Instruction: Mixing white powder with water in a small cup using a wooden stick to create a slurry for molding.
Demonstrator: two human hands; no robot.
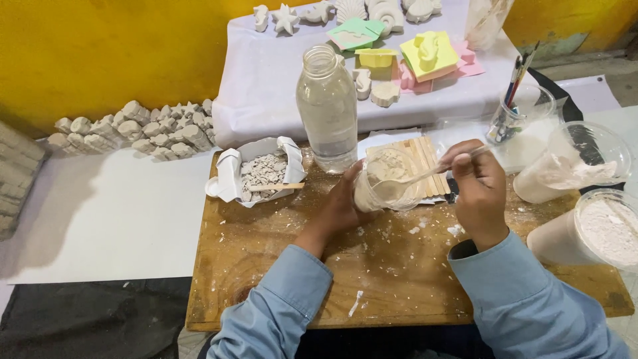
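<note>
A clear plastic cup [384,181] holding pale, creamy plaster mix sits tilted on its side near the back middle of a worn wooden board [399,266]. The left hand [342,203] is wrapped around the cup from the left, gripping it. The right hand [480,189] is closed around the handle of a plastic spoon [415,178], whose bowl reaches into the cup's mouth. Both arms wear light blue sleeves.

Just behind the cup lies a row of flat wooden sticks [425,159]. To its left stands a tall clear bottle [327,110] with no cap, partly filled with water. Further left, a torn white container [256,173] holds broken plaster pieces, with 1 wooden stick resting across it.

To the right, a clear jar of paintbrushes [508,113] stands near 2 tubs of white powder [598,229]. Behind the board, a cloth-covered table [266,80] carries white plaster casts of shells and sea stars [286,18], plus yellow, green and pink moulds [428,53]. More plaster shapes [139,129] are heaped against the yellow wall at far left.
</note>
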